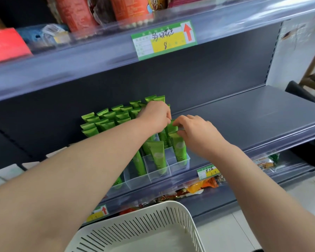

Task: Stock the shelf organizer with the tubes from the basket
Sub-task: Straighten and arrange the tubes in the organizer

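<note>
Shelf-stocking, seen from beside the aisle: a person's right hand (pixel 196 132) pinches the crimped top of a green tube (pixel 171 124) standing at the right edge of the clear shelf organizer (pixel 178 167). The left hand (pixel 154 116) curls over the same tube's top, and whether it grips or only steadies cannot be told. The other tubes (pixel 105 120) stand packed in rows behind. The risk looks plain: a tube pushed in askew could lean on its neighbours and tip a row, or shove the light organizer, which sits close to the front lip. The grey metal shelf (pixel 253 113) runs on to the right. A handwritten price label (pixel 164 40) hangs above, snack packets (pixel 198 188) lie below, and the white slotted basket (pixel 153 220) shows no tubes in its visible part
</note>
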`<act>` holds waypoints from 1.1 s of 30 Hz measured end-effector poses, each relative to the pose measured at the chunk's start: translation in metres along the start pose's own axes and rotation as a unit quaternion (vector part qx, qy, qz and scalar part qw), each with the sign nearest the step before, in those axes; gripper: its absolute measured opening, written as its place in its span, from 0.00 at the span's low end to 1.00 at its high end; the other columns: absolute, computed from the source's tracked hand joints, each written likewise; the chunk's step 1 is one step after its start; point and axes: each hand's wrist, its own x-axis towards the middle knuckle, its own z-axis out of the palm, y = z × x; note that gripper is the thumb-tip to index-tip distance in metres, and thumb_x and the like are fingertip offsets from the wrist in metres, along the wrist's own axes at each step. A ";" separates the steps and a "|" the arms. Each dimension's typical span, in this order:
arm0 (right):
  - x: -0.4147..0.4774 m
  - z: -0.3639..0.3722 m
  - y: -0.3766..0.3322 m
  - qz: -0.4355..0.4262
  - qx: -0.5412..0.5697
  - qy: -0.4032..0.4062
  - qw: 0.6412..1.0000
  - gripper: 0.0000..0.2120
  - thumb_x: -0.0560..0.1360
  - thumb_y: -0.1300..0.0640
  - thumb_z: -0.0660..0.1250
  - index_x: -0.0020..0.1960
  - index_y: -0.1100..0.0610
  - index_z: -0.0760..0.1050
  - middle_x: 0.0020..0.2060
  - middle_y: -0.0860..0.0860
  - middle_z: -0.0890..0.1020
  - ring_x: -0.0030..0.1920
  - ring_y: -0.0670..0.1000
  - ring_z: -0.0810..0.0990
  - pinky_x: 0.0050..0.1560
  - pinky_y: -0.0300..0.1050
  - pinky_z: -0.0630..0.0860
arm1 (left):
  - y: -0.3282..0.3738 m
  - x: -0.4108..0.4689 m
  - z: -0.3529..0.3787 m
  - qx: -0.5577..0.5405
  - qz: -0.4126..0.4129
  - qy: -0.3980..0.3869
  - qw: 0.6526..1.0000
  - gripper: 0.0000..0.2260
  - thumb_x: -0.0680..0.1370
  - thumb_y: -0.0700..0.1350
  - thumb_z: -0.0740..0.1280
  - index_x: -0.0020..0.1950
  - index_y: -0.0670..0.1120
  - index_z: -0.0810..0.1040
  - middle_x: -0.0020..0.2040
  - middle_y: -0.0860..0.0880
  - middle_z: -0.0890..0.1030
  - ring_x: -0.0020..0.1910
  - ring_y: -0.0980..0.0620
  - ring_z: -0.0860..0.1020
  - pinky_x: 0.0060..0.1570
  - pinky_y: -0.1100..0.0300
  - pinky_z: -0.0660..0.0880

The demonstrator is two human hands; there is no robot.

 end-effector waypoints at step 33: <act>0.012 -0.030 0.003 -0.038 -0.057 0.004 0.998 0.18 0.78 0.61 0.56 0.65 0.49 0.71 0.56 0.50 0.77 0.58 0.55 0.73 0.48 0.48 0.68 | -0.018 0.022 0.004 -0.038 -0.049 0.055 0.997 0.07 0.76 0.42 0.71 0.52 0.50 0.84 0.54 0.49 0.83 0.54 0.47 0.79 0.53 0.54 0.77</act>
